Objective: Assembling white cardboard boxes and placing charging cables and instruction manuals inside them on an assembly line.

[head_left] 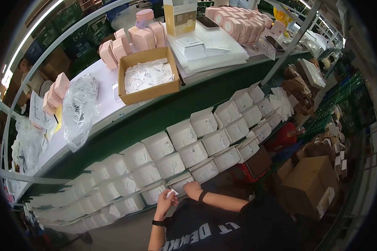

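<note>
Nearest, the person's left hand (165,203) pinches a small white slip (171,193) between thumb and fingers, holding it just beside the right hand. The right hand (192,190) reaches down over an open white box (180,183); its fingertips are hidden, so one cannot tell whether they grip anything. A black band (158,223) circles the left wrist. Around the hands stretch rows of open white boxes (156,158), many with small contents too small to make out. To the right stands a brown carton (309,183). Beyond the rows, a white tabletop (106,109) carries a clear bag of white cables (80,109) and a cardboard tray (151,95) heaped with white slips (148,76). Farther back sit white foam sheets (215,62) and pink devices (243,28).
</note>
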A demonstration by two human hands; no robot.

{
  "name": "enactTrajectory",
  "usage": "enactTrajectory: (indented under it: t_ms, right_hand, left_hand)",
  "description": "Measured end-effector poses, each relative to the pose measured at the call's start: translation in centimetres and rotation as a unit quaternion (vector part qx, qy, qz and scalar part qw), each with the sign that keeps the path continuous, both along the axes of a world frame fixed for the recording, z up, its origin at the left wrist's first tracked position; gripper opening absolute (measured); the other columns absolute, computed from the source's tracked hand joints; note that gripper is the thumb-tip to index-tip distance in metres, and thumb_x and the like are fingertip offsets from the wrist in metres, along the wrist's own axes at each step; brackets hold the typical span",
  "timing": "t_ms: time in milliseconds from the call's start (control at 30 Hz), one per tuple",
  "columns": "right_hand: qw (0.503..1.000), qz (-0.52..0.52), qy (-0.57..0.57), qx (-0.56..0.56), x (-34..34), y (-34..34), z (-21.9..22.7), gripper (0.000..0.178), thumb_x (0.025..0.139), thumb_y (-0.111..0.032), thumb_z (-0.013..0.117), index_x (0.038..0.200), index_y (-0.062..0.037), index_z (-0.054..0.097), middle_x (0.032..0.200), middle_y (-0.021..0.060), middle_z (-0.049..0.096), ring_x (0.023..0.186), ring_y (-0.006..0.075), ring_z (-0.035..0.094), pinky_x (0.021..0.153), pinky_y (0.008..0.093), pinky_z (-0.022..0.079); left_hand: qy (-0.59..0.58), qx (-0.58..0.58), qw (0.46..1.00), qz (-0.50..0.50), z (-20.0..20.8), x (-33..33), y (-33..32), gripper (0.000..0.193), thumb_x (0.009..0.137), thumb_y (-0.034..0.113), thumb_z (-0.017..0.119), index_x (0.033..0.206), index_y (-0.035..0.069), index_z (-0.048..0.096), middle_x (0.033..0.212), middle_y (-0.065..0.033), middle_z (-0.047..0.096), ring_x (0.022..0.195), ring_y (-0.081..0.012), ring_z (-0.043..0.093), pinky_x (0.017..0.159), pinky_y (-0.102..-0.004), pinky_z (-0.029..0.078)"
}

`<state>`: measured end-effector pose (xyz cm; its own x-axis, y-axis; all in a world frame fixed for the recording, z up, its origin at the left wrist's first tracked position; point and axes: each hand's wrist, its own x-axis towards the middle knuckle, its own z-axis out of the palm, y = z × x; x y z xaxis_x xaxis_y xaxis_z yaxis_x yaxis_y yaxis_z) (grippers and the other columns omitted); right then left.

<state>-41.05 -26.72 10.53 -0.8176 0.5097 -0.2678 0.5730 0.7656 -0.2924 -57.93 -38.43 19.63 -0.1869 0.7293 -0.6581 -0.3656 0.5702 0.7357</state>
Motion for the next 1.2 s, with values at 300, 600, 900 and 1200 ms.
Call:
enactTrajectory:
  t_ms: [300, 600, 900, 1200]
  right_hand:
    - [0.993, -0.019, -0.03, -0.114, 2.5, 0.4, 7.0, 0.018, 0.092, -0.018, 0.063, 0.092, -0.0062, 0.076, 0.095, 0.018, 0.076, 0.087, 0.0352, 0.076, 0.076, 0.0474, 0.06]
    - [0.75, -0.267, 0.221, -0.563, 7.2, 1.1, 8.4, 0.018, 0.106, -0.018, 0.057, 0.099, -0.0034, 0.066, 0.076, 0.0059, 0.066, 0.056, 0.0128, 0.066, 0.041, 0.0285, 0.051]
    - [0.739, -0.358, 0.192, -0.537, 11.2, 6.3, 8.6, 0.021, 0.106, -0.018, 0.059, 0.104, 0.001, 0.069, 0.071, 0.009, 0.069, 0.053, 0.0138, 0.066, 0.042, 0.0294, 0.051]
    - [0.822, -0.35, 0.243, -0.379, 11.5, 4.6, 12.0, 0.019, 0.104, -0.015, 0.063, 0.11, 0.0021, 0.069, 0.069, 0.0067, 0.068, 0.051, 0.011, 0.062, 0.043, 0.0273, 0.046]
  left_hand:
    - [0.035, -0.014, 0.997, -0.06, -0.8, 0.7, -0.8, 0.024, 0.104, 0.023, 0.069, 0.095, 0.001, 0.065, 0.07, -0.0047, 0.067, 0.058, -0.014, 0.068, 0.053, -0.026, 0.054]
    - [0.031, 0.024, 0.978, -0.203, 1.0, 4.9, 2.5, 0.028, 0.104, 0.031, 0.07, 0.095, 0.004, 0.068, 0.064, -0.0018, 0.065, 0.054, -0.0096, 0.063, 0.05, -0.0252, 0.049]
    - [-0.028, 0.002, 0.988, -0.152, 0.7, 7.7, 6.8, 0.029, 0.108, 0.025, 0.061, 0.101, -0.003, 0.065, 0.082, -0.0096, 0.072, 0.062, -0.0144, 0.068, 0.054, -0.0283, 0.056]
    - [-0.093, -0.02, 0.989, -0.11, 1.4, 9.1, 7.4, 0.025, 0.109, 0.019, 0.059, 0.111, -0.004, 0.066, 0.089, -0.011, 0.073, 0.069, -0.017, 0.071, 0.061, -0.0292, 0.061]
